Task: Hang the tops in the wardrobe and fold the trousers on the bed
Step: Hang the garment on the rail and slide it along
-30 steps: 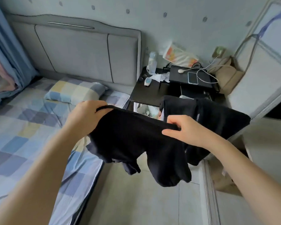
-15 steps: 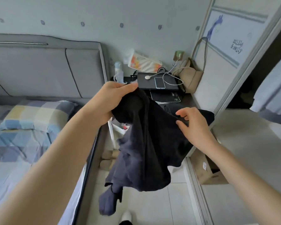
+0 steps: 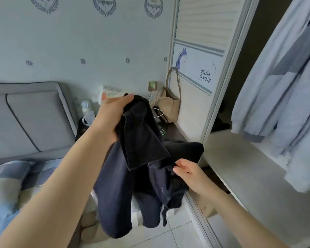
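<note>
Left hand (image 3: 113, 115) gripping bunched top of dark navy fabric garment (image 3: 143, 167), holding it up beside open wardrobe (image 3: 222, 86). Right hand (image 3: 188, 173) pinching lower fold, fingers curling. Pale blue clothes (image 3: 283, 86) hanging inside.

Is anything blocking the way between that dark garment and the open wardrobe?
Nothing visible does. The dark garment, held by the left hand and right hand, hangs beside the open wardrobe, its door slid aside.

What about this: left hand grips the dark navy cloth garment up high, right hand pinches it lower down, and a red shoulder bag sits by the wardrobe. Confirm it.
Wrong on the bag. The head view shows a beige shoulder bag, not red, by the wardrobe. The rest holds: the left hand grips the dark navy cloth garment up high, the right hand pinches it lower.
</note>
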{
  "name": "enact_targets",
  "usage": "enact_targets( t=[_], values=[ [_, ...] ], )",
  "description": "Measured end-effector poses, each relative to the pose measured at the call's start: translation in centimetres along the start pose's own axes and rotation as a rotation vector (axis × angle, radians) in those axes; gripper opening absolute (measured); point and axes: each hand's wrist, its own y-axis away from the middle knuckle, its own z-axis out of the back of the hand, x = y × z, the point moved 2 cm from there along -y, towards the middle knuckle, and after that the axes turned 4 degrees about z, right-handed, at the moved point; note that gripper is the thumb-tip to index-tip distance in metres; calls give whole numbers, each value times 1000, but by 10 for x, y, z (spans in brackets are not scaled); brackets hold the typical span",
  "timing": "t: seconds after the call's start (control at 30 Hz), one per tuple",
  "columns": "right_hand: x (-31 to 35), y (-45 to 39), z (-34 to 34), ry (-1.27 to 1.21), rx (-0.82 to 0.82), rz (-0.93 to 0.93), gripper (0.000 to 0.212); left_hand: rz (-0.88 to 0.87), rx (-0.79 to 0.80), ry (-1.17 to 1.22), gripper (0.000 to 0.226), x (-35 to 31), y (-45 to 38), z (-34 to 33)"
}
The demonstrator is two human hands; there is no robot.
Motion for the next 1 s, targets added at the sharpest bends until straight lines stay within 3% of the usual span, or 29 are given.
enact_targets(
  t=[0.17, 0.23, 0.33, 0.43, 0.5, 0.57, 0.67, 0.73, 0.87, 1.0],
  values=[
    [27, -7, 32, 167, -143, 189, 10, 113, -102, 18, 6, 6, -37, 32],
    [48, -7, 42, 170, -148, 233, 13, 111, -26, 32, 2, 14, -48, 31],
    [84, -11, 56, 177, -310, 312, 16, 86, 278, -65, 6, 30, -56, 12],
    [117, -17, 59, 35, -465, 359, 15, 165, 621, -262, 47, 48, -48, -9],
    [131, -23, 60, -90, -537, 329, 13, 167, 849, -426, 62, 54, -37, -22],
    [140, -27, 61, -157, -593, 287, 12, 110, 934, -582, 67, 54, -27, -31],
    [144, -30, 65, -122, -690, 282, 12, -102, 868, -750, 58, 47, -17, -42],
    [146, -30, 68, -149, -723, 282, 14, -220, 793, -732, 52, 46, -16, -47],
    [146, -29, 76, -307, -765, 269, 14, -375, 607, -753, 67, 54, -24, -47],
    [143, -21, 96, -342, -825, 322, 14, -443, 405, -966, 21, 73, -39, -38]
  ],
)
